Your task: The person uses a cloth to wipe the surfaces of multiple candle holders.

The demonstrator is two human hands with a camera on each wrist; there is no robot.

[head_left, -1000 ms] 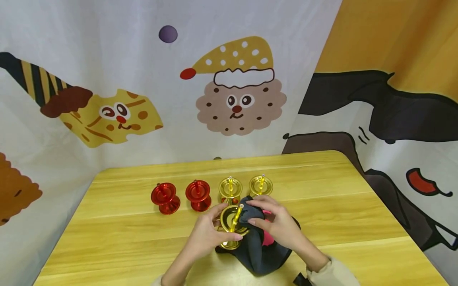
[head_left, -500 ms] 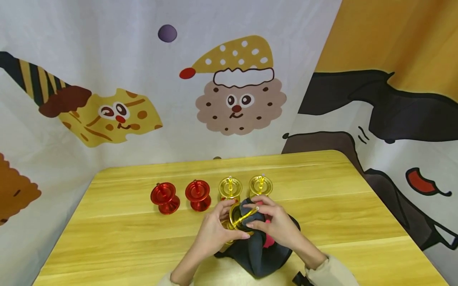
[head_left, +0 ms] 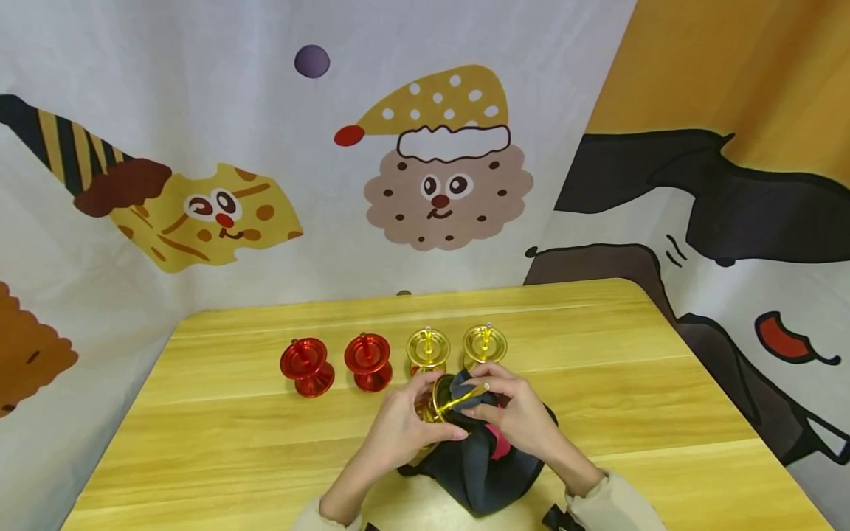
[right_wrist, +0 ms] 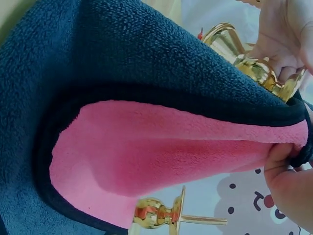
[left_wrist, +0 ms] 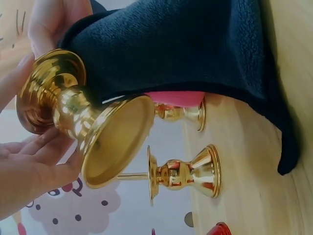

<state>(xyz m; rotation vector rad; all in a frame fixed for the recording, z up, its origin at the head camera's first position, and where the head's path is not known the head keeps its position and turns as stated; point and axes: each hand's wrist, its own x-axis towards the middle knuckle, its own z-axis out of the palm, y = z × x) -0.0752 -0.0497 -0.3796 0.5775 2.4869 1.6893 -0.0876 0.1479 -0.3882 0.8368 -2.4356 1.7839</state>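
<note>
My left hand (head_left: 403,420) grips a gold candle holder (left_wrist: 117,142) by its cup, tipped so the cup and its central spike lean right. In the left wrist view its round foot faces the camera. My right hand (head_left: 516,413) pinches a bunched part of a two-sided cloth (head_left: 474,483), dark blue-grey with a pink side, right at the cup's mouth. Most of the cloth drapes down onto the table under both hands. In the right wrist view, the cloth's pink face (right_wrist: 146,152) hangs from the fingers and covers part of the held holder.
Two red candle holders (head_left: 369,361) stand at the back left of the wooden table (head_left: 219,450). Farther right stand two gold candle holders (head_left: 485,344), close behind the hands. A printed curtain (head_left: 265,110) hangs behind the table.
The gold holder has tilted over to the right, its spike now pointing sideways. My left hand has shifted slightly right with it. The right hand still holds the cloth at the cup.
</note>
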